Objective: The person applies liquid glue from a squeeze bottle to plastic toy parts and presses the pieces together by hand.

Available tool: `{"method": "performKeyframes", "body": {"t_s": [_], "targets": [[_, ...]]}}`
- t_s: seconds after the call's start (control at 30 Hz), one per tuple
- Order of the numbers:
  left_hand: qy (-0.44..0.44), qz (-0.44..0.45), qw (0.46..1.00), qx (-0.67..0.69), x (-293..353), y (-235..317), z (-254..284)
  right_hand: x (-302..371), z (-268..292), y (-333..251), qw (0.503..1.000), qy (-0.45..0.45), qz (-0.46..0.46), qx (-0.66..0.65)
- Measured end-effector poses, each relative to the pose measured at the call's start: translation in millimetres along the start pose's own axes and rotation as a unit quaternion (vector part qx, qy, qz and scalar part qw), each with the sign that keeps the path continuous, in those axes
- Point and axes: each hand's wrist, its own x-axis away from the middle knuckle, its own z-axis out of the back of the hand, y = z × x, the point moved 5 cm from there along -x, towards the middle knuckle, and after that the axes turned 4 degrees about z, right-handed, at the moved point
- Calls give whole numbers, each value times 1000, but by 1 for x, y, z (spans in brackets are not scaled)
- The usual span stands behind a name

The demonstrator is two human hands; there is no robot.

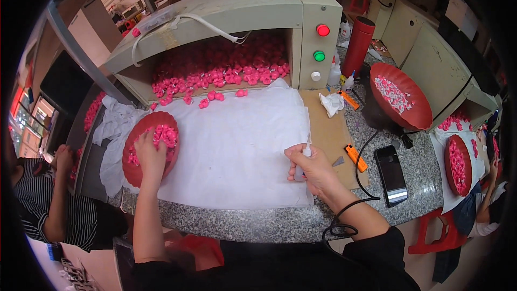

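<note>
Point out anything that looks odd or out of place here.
A white cable lies loose over the beige machine, its end hanging by the opening with what look like thin bare wires. Also, a black cord loops across the right forearm, where it might snag.

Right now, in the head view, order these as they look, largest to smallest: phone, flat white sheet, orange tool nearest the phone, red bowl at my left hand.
Flat white sheet
Red bowl
Phone
Orange tool

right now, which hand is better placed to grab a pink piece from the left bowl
Probably the left hand: it reaches into the red bowl of pink pieces. The right hand, farther away, holds a small bottle.
</note>
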Motion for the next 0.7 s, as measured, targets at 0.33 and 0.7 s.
{"method": "performKeyframes", "body": {"t_s": [0.33, 0.7], "targets": [[-187, -114, 943, 252, -87, 203, -137, 1, 5, -4, 1000, 30, 1, 2], [65, -144, 987, 23, -201, 271, -258, -11, 18, 0, 999, 43, -26, -21]]}}
